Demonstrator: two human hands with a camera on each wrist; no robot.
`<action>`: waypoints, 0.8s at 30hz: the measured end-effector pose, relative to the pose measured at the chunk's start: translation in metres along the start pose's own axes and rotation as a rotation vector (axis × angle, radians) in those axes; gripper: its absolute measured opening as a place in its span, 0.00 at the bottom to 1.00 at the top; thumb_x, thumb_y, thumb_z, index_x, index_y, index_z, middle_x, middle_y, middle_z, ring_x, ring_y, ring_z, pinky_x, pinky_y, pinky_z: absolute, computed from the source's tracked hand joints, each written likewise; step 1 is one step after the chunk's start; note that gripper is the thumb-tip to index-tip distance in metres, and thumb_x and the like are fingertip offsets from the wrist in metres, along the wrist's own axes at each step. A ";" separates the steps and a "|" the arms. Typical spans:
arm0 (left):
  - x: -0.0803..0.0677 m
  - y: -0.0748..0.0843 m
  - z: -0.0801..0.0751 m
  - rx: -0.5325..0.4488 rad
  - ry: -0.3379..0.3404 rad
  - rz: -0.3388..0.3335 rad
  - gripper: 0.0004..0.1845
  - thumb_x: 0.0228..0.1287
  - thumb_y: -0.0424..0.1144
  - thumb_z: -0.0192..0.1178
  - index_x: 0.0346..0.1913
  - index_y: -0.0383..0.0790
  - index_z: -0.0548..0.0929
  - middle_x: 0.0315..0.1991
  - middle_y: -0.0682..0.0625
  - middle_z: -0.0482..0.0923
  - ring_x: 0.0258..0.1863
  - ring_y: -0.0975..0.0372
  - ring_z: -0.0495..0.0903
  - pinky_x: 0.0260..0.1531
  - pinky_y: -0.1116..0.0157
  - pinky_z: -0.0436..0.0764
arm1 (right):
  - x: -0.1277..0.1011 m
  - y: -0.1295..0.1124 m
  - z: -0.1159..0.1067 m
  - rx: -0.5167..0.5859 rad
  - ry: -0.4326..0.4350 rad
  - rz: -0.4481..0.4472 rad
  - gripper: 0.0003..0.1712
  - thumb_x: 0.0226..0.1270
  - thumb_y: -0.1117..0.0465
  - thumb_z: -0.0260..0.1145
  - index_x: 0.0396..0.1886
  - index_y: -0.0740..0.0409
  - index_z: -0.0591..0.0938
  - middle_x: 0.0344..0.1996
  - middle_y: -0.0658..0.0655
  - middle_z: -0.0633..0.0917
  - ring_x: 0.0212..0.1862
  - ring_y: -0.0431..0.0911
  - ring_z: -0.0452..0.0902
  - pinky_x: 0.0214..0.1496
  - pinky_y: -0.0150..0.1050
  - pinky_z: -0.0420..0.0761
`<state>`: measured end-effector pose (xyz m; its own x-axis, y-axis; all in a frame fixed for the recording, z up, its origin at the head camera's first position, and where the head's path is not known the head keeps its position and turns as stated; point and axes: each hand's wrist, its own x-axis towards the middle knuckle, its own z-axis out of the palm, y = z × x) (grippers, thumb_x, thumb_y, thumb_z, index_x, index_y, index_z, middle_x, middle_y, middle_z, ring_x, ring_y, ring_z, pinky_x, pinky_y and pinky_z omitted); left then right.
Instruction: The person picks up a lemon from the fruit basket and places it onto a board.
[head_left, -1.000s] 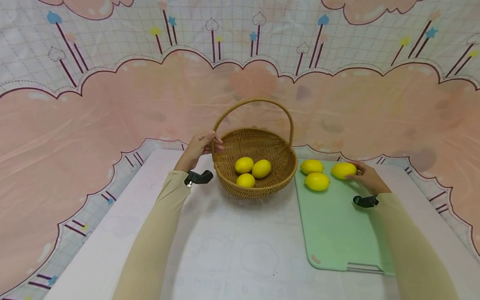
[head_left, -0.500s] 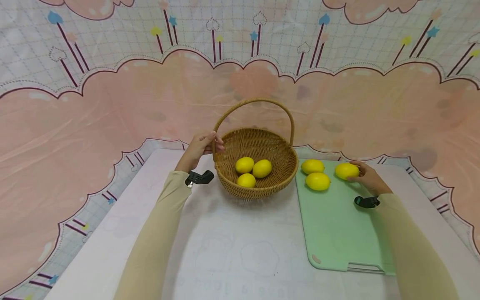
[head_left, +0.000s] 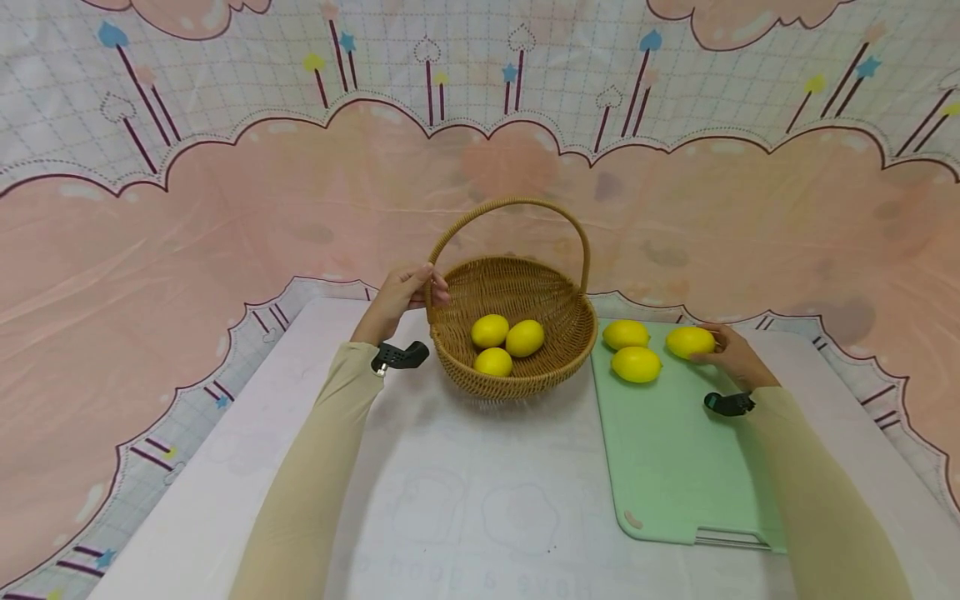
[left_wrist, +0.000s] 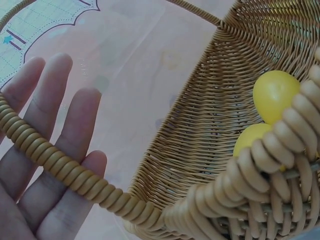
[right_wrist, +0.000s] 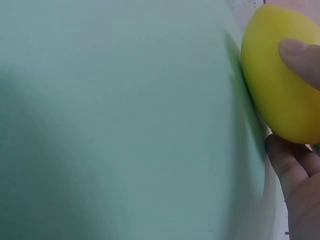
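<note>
A wicker basket (head_left: 562,333) with a tall hoop handle (head_left: 510,202) stands mid-table and holds three lemons (head_left: 524,337). My left hand (head_left: 401,293) holds the handle's left foot. In the left wrist view its fingers (left_wrist: 60,115) lie straight behind the handle (left_wrist: 65,167); in the head view the thumb crosses in front. On a green cutting board (head_left: 675,467) lie two lemons (head_left: 636,363) and a third lemon (head_left: 688,342). My right hand (head_left: 731,354) grips that third lemon (right_wrist: 280,95), thumb (right_wrist: 300,52) on top and fingers beneath, at the board's far right corner.
A white cloth covers the table (head_left: 465,500). A pink and white patterned backdrop (head_left: 225,208) rises behind and to both sides. The cutting board lies right of the basket, its near part bare.
The right hand and its lemon have shifted only a little on the board. The left hand and the basket have stayed put.
</note>
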<state>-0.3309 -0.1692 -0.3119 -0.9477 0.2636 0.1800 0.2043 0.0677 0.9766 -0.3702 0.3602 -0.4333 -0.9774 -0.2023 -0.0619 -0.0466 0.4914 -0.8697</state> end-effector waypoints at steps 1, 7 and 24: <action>0.000 0.000 0.000 0.000 -0.001 0.000 0.19 0.75 0.42 0.41 0.30 0.44 0.79 0.25 0.58 0.83 0.30 0.67 0.84 0.41 0.68 0.83 | 0.000 -0.001 0.000 0.003 -0.004 0.004 0.43 0.66 0.67 0.60 0.71 0.71 0.45 0.69 0.77 0.49 0.68 0.68 0.51 0.42 0.14 0.70; -0.001 0.001 0.001 0.004 -0.003 -0.004 0.19 0.75 0.42 0.41 0.30 0.44 0.79 0.25 0.58 0.83 0.30 0.67 0.84 0.42 0.67 0.83 | 0.000 -0.001 -0.001 0.001 -0.014 0.014 0.45 0.65 0.66 0.62 0.72 0.70 0.45 0.70 0.76 0.48 0.68 0.67 0.50 0.41 0.13 0.69; 0.012 -0.019 -0.006 -0.013 0.008 0.008 0.19 0.75 0.45 0.42 0.29 0.45 0.80 0.25 0.58 0.83 0.29 0.67 0.85 0.38 0.71 0.83 | -0.001 0.002 -0.004 -0.023 -0.015 0.012 0.47 0.63 0.65 0.65 0.72 0.68 0.46 0.71 0.75 0.45 0.69 0.70 0.49 0.41 0.13 0.70</action>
<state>-0.3482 -0.1731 -0.3280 -0.9480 0.2562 0.1887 0.2087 0.0530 0.9765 -0.3701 0.3649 -0.4328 -0.9746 -0.2092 -0.0797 -0.0399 0.5128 -0.8576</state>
